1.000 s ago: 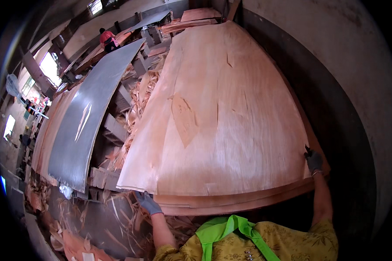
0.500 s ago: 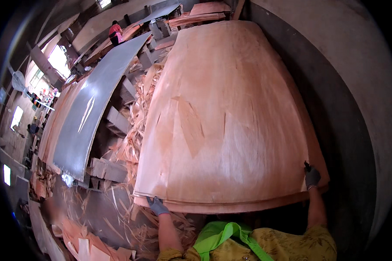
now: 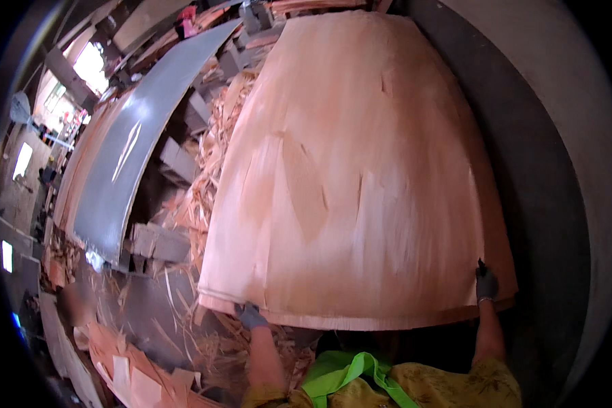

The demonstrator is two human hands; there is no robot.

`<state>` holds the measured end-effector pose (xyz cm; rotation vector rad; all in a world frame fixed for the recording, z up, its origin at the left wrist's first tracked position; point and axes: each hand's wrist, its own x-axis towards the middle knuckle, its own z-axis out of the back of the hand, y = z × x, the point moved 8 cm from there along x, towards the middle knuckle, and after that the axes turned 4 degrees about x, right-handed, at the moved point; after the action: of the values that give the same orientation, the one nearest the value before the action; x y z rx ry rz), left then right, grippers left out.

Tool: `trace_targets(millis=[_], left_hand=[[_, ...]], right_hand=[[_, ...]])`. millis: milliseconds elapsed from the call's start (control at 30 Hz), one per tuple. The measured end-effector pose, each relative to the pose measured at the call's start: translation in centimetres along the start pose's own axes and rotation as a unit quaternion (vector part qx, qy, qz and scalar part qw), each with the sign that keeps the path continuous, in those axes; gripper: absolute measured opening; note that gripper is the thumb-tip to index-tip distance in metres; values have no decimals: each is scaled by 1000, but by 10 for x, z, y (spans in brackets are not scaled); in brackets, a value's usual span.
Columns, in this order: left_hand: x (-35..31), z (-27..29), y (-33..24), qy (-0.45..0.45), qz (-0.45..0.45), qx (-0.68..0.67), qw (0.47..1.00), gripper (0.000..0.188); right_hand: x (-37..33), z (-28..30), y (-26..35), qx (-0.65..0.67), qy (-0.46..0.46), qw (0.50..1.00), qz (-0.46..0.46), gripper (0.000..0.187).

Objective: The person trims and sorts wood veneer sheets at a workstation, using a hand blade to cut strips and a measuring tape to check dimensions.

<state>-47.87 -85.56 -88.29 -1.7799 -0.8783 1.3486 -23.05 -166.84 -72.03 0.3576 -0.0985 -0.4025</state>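
A broad stack of thin, reddish-tan wood veneer sheets point(image 3: 333, 224) spreads out in front of me, the top one rippled, with a few splits and a darker patch left of its middle. My left hand point(image 3: 253, 317), in a grey glove, is closed on the near edge of the veneer close to its left corner; the fingertips are partly hidden by the sheet. By the near right corner, my right hand point(image 3: 486, 284), also gloved, is closed round a small dark tool point(image 3: 481, 266) whose kind I cannot make out. That hand lies along the top sheet's right edge.
Left of the stack are heaped veneer scraps point(image 3: 214, 153), grey blocks point(image 3: 160, 241) and a long grey sheet point(image 3: 126, 163) on another stack. Broken veneer pieces point(image 3: 132, 374) lie at lower left. A dark-based wall point(image 3: 537, 177) runs along the right. Another person point(image 3: 185, 22) is far off.
The top sheet's near edge now overhangs the layers that showed beneath it, and its surface ripples more. My left hand has shifted slightly right; my right hand stays near the same corner.
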Motion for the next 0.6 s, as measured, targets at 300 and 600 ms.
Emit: trace_targets(millis=[300, 600], left_hand=[[34, -18, -16, -6, 106, -49, 993, 12], [54, 10, -22, -49, 134, 104, 984, 9]], right_hand=[[28, -66, -80, 119, 258, 958, -27, 43], [32, -121, -121, 25, 193, 978, -77, 39]])
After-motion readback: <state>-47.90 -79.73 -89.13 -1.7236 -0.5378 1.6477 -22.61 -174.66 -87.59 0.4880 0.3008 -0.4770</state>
